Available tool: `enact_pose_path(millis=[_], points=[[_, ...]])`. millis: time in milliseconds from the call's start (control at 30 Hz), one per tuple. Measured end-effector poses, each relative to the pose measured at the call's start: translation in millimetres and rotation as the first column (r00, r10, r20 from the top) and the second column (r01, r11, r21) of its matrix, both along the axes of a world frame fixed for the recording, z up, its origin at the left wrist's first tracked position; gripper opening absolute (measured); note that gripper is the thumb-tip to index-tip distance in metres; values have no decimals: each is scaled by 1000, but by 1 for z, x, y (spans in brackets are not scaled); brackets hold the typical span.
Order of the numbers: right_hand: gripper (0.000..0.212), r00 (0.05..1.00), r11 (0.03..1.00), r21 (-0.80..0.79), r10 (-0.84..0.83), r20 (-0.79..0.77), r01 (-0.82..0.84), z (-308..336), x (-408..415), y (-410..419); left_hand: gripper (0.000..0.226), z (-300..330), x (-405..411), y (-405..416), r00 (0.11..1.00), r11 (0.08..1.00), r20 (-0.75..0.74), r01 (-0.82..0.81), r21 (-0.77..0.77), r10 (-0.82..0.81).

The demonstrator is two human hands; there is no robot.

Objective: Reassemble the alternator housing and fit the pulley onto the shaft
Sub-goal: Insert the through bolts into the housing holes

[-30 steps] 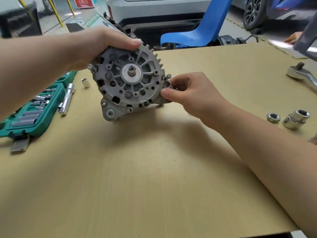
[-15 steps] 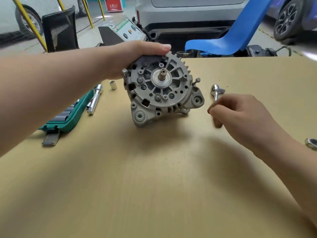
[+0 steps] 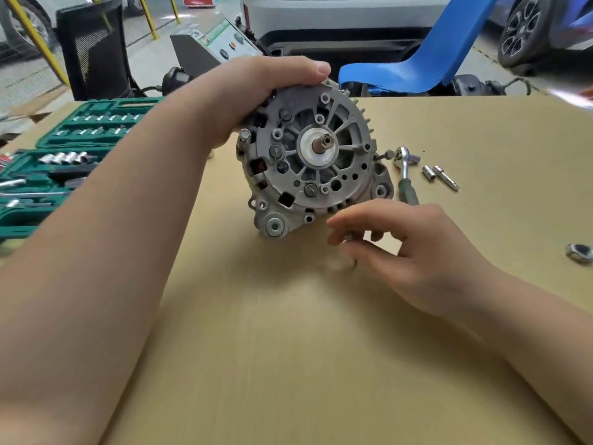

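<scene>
The grey alternator housing stands on edge on the cardboard-covered table, its bare shaft pointing toward me. My left hand grips the housing's top left rim and holds it upright. My right hand hovers low in front of the housing's lower right, fingertips pinched on a small bolt that is blurred. A long bolt sticks out of the housing's right side. No pulley is in view.
A green-handled ratchet lies right of the housing, with a socket and an extension bit beyond it. A large nut sits at the right edge. A green socket case lies open at the left. A blue chair stands behind the table.
My right hand left the housing's right ear, drew back toward me and now pinches a small bolt near the table. The view shifted; my left hand kept its hold.
</scene>
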State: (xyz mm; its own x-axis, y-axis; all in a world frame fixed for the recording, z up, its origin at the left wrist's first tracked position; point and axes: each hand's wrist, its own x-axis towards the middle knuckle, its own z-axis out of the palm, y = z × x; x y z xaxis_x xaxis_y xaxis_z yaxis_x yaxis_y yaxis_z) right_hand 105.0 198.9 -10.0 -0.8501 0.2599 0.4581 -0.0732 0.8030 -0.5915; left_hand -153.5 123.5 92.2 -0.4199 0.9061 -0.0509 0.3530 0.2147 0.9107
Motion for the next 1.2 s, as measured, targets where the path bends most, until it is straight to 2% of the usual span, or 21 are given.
enact_pose_path(millis=[100, 200, 467, 600, 733, 867, 1033, 1200], points=[[10, 994, 992, 130, 13, -106, 1, 2, 1, -5, 53, -1, 1, -1, 1000, 1000, -6, 2, 14, -2], [4, 977, 980, 194, 9, -211, 33, 3, 3, -8, 49, -4, 1, -3, 1000, 999, 30, 4, 35, -5], [5, 936, 961, 251, -20, -352, 114, -1, 2, -13, 34, -8, -4, -5, 988, 1000, 156, -12, 28, 8], [7, 912, 955, 253, -38, -409, 153, -2, 1, -12, 37, -8, -4, -4, 985, 999, 168, -41, 31, 35], [8, 902, 942, 273, -65, -427, 197, -1, -5, -13, 30, -8, -3, -4, 981, 997, 185, -67, 27, 61], [8, 891, 936, 280, -69, -449, 214, -1, -9, -13, 38, -9, -2, -4, 970, 992, 210, -126, 15, 120], [7, 886, 950, 202, -127, -447, 239, -2, -9, -15, 41, -9, 0, -7, 962, 983, 205, -181, -22, 182], [15, 876, 978, -40, -202, -438, 205, 0, -8, -16, 38, -10, 11, -14, 966, 981, 176, -194, -2, 191]])
